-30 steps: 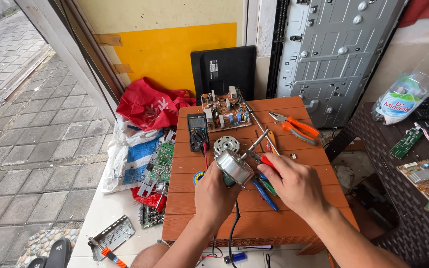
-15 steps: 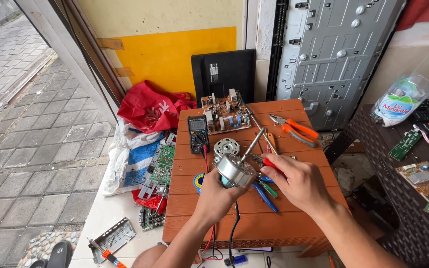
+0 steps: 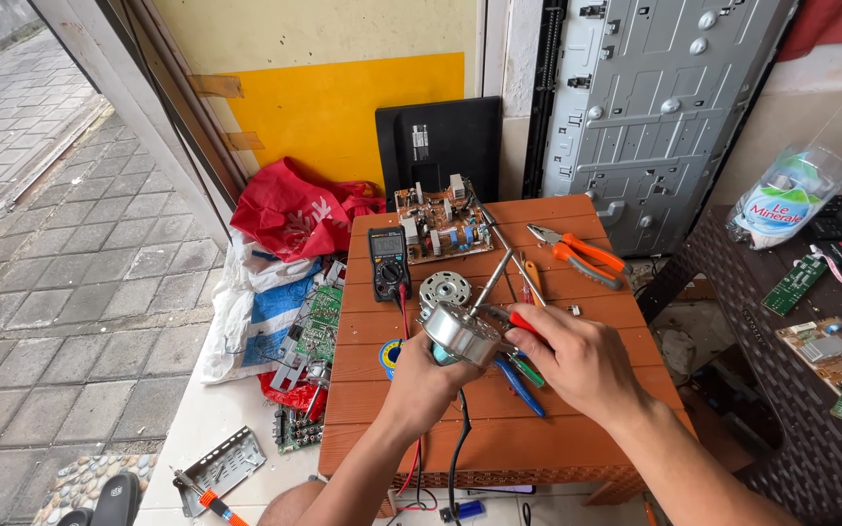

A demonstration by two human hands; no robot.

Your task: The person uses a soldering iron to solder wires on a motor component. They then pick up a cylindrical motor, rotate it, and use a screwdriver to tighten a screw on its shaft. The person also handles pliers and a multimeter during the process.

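Two hands work mid-frame: your left hand [image 3: 431,375] clenches the motor [image 3: 458,334], shaft pointing upper right, your right hand [image 3: 577,360] gripping a red-handled screwdriver [image 3: 521,323] beside it.

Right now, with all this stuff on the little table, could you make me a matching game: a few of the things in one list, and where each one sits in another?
Things:
1. Small motor
2. Pliers
3. Meter
4. Red bag

Places:
A. On the ground, left of the table
B. Held in the left hand
C. Near the table's far right corner
D. On the table's left side, beside the circuit board

Pairs: 1-B, 2-C, 3-D, 4-A
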